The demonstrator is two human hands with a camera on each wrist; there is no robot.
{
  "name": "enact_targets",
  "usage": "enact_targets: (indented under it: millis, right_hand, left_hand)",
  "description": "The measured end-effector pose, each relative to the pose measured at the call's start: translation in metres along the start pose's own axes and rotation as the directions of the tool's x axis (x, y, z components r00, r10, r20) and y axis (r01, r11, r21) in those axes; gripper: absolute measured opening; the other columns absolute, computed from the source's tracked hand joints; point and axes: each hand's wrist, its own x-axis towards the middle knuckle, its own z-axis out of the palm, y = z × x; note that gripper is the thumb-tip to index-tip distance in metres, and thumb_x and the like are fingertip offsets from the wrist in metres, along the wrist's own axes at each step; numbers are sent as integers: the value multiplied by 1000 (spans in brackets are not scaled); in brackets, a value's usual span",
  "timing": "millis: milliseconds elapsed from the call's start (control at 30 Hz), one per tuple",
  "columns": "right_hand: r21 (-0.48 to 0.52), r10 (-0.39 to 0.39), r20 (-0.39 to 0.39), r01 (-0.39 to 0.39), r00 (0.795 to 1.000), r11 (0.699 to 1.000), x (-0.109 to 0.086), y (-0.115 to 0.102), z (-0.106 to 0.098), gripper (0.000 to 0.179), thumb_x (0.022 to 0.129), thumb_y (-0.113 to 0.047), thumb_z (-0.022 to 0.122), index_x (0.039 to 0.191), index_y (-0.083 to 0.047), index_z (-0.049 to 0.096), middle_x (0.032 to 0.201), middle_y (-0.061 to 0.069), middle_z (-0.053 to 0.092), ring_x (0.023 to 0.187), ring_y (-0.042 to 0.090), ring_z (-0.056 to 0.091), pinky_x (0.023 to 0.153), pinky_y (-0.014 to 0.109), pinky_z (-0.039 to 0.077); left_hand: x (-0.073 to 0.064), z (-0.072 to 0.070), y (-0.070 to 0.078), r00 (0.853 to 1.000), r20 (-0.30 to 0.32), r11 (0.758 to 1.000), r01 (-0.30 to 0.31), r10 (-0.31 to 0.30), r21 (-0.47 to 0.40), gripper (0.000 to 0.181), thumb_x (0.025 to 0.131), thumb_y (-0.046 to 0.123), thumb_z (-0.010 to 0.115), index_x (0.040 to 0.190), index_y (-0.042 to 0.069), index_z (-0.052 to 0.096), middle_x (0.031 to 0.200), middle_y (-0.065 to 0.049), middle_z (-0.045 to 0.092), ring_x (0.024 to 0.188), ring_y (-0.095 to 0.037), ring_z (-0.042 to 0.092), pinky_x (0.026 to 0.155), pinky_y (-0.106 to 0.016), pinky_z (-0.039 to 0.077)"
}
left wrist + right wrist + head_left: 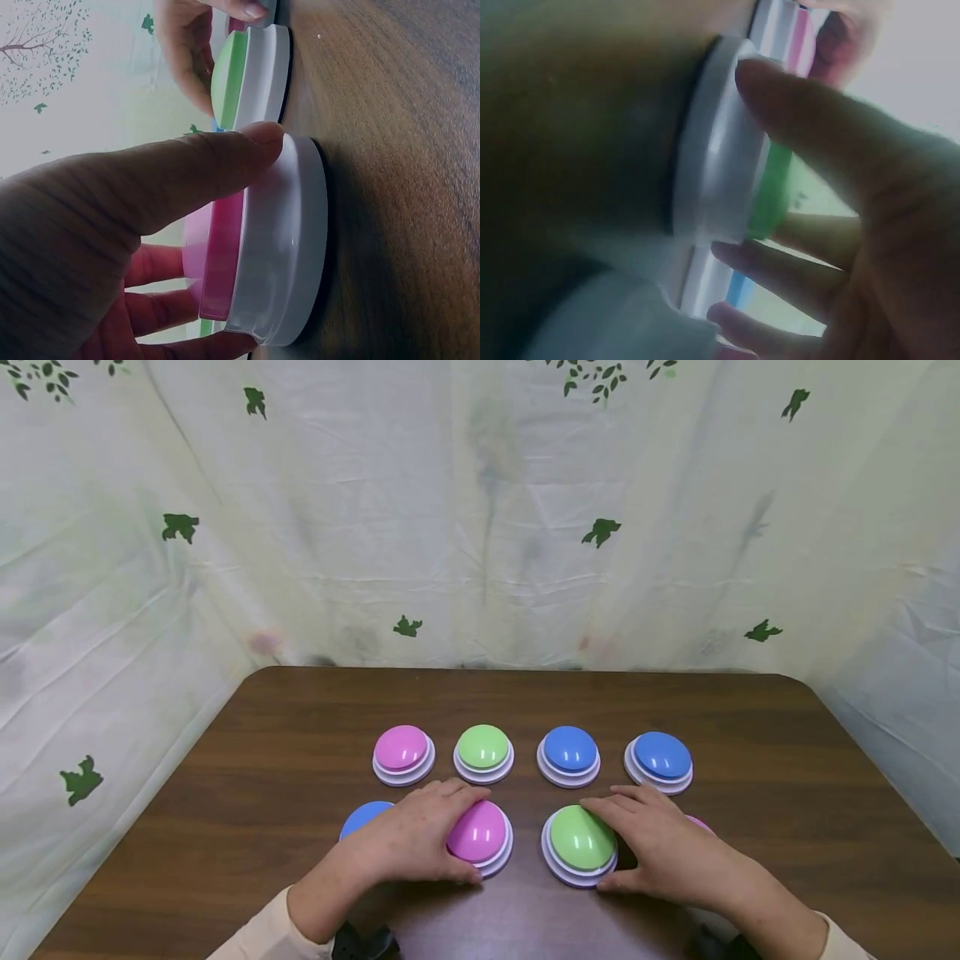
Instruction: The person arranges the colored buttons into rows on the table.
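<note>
In the head view my left hand (pixel 423 833) holds a pink push button (pixel 477 832) with a round dome and white base. The left wrist view shows the thumb on the near side of the white base (pixel 281 240) and the fingers round the far side. My right hand (pixel 663 847) grips a green push button (pixel 581 839) from its right side. In the right wrist view, the thumb lies along its white base (pixel 712 150) and fingertips reach the opposite side. Both buttons sit upright, side by side in the front row.
Behind is a row of buttons: pink (pixel 401 749), green (pixel 483 748), blue (pixel 570 750) and another blue (pixel 662 756). A blue button (pixel 365 817) and a pink one (pixel 701 823) are partly hidden by my hands. The brown table (pixel 262 802) meets a white leaf-patterned curtain (pixel 480 485).
</note>
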Motion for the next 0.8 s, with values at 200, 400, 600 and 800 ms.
enact_targets:
  millis: [200,400,600,800]
  right_hand:
    - [-1,7,15,-7,1000,1000,2,0,2,75,76,-47,87,138,-17,58,131,-5,65,126,26,58,107,49,46]
    - [15,-5,-13,5,1000,1000,3,-4,6,81,75,-47,89,141,-14,56,132,-5,64,126,24,56,106,47,47]
    - [25,-19,-32,20,999,999,3,-5,9,85,77,-47,88,145,-9,52,135,-3,63,127,23,57,105,47,48]
    - [18,-20,-22,20,1000,1000,3,-4,8,83,77,-47,87,143,-8,54,133,-3,64,124,22,59,105,46,48]
  left_hand:
    - [0,0,0,1000,-4,1000,-5,5,10,89,71,48,90,144,12,53,140,-6,59,128,-25,56,107,-50,46]
    - [0,0,0,1000,-3,1000,-1,1,12,88,71,48,90,143,12,54,140,-5,59,128,-25,56,107,-50,46]
    - [0,1,0,1000,-2,1000,-1,1,14,88,72,48,89,144,13,53,141,-5,59,130,-25,55,108,-50,46]
    - [1,2,-1,1000,-6,1000,-16,16,22,87,73,47,89,145,13,53,141,-4,59,130,-24,54,107,-47,47]
